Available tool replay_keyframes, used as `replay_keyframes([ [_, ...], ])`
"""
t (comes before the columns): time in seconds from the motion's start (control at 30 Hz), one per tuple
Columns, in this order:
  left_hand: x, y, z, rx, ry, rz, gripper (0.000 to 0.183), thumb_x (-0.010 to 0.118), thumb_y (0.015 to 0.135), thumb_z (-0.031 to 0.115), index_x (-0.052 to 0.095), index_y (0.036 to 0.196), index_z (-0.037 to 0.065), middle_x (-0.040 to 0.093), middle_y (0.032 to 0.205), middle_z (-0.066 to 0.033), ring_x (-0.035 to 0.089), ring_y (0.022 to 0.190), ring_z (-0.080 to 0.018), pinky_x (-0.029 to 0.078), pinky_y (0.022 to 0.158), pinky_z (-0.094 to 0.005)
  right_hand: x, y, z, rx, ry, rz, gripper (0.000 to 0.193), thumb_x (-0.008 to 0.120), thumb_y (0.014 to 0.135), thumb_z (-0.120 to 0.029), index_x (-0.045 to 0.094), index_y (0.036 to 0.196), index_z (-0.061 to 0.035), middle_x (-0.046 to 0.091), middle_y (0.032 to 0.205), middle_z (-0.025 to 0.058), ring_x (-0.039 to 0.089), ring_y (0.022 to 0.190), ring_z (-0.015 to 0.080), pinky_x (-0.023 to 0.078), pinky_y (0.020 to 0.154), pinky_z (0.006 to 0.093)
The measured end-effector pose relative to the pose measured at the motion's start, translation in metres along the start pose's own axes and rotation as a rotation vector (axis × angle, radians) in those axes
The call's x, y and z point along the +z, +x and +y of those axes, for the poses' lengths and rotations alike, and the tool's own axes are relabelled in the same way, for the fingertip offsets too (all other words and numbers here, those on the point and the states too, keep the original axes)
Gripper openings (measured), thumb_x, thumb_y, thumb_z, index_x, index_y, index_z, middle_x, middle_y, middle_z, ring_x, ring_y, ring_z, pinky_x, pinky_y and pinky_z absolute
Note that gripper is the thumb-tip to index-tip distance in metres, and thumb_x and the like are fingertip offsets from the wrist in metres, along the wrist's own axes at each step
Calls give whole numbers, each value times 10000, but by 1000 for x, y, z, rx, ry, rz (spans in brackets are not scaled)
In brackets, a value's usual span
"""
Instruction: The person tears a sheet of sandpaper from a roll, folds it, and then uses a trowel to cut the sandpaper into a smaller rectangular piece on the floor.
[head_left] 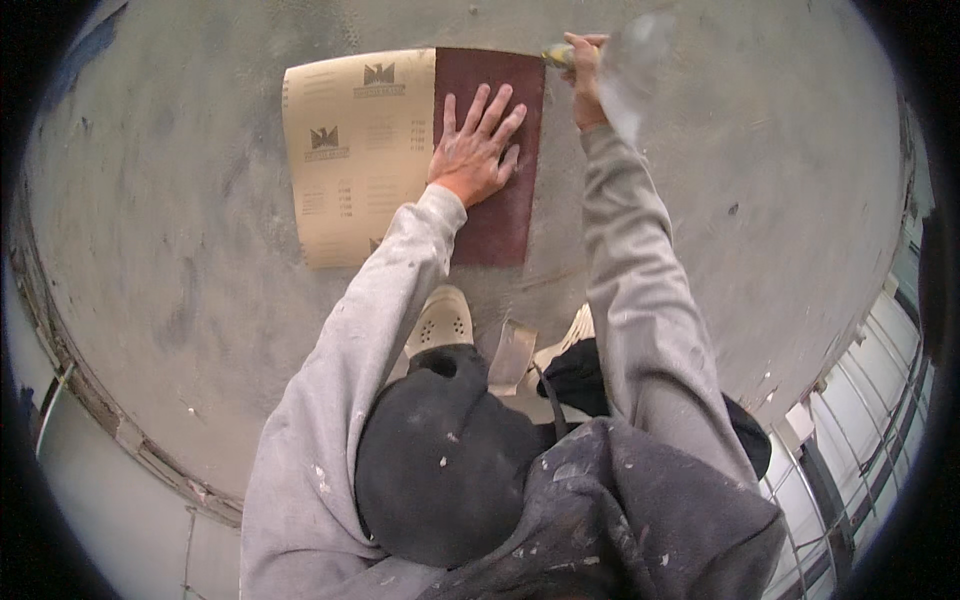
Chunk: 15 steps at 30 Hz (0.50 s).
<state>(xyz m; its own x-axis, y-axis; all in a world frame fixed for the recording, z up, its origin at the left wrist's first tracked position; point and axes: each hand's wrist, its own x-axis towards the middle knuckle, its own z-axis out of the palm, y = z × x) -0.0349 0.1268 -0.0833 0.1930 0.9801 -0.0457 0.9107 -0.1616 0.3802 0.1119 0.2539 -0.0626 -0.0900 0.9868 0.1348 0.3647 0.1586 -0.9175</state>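
Observation:
A sheet of sandpaper lies on the grey floor, its tan printed backing (365, 170) showing on the left and its dark red grit side (505, 225) on the right. Flat on the red part, close to where it meets the tan, rests my left hand (476, 150), fingers spread. Just past the sheet's far right corner, my right hand (588, 80) is closed around a putty knife. Its yellow and dark handle (556, 57) pokes out on the hand's left. The wide pale blade (640, 70) on the other side is smeared by motion.
Near my pale clog (440, 318) is a small tan, roughly rectangular piece (513, 352); its kind is unclear. The grey floor (760, 240) is stained and scuffed. White panels with thin metal bars (850, 400) stand at the right edge.

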Motion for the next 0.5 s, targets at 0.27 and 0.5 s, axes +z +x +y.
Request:
replay_keyframes([
  [0.27, 3, -4, 6, 15, 0, -38, 585, 471, 925, 424, 294, 1462, 272, 117, 1586, -4, 58, 1471, -247, 49, 1164, -595, 1, -1, -6, -58, 155, 76, 326, 535, 971, -386, 511, 1106, -90, 648, 1066, 58, 616, 809, 111, 495, 600, 225],
  [0.5, -7, 1, 4, 6, 26, -31, 566, 459, 937, 403, 292, 1462, 271, 127, 1583, -9, 55, 1470, -238, 58, 1168, -584, -2, -33, -35, 21, 162, 87, 339, 500, 978, -376, 560, 1037, -48, 648, 1015, 72, 586, 673, 82, 466, 533, 201],
])
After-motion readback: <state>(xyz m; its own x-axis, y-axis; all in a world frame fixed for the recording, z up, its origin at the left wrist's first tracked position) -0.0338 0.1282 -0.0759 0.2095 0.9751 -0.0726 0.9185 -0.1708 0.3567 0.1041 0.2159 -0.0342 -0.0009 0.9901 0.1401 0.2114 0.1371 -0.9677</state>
